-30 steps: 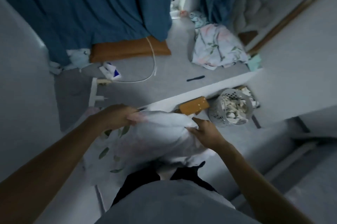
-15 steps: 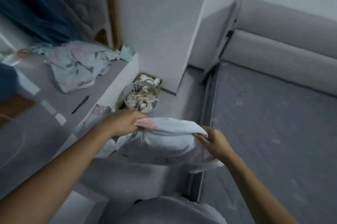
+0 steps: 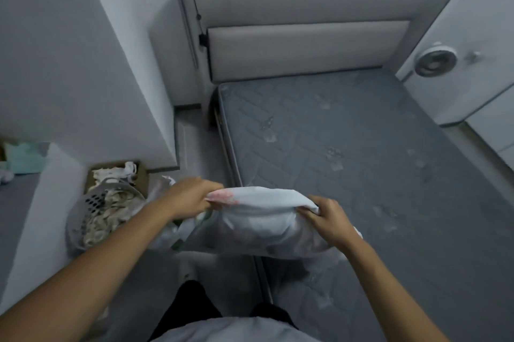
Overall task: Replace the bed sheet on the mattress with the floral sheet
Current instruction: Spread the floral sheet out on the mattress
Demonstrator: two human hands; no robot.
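Note:
The floral sheet (image 3: 261, 219), white with a pink flower and green leaves, is bunched up between both hands above the left edge of the mattress. My left hand (image 3: 192, 195) grips its left end and my right hand (image 3: 326, 216) grips its right end. The bare grey quilted mattress (image 3: 361, 152) lies ahead and to the right, with no sheet on it. A grey padded headboard (image 3: 306, 46) stands at its far end.
A grey laundry basket (image 3: 91, 202) full of pale cloth stands on the floor at the left, next to a cardboard box (image 3: 116, 172). A white wall column (image 3: 83, 69) rises at the left. A small white fan (image 3: 435, 59) and a white cabinet (image 3: 478, 85) stand right of the bed.
My view has swung right, from the window ledge with the blue curtains to the bed. Both hands have kept hold of the bunched sheet and carried it over the mattress edge.

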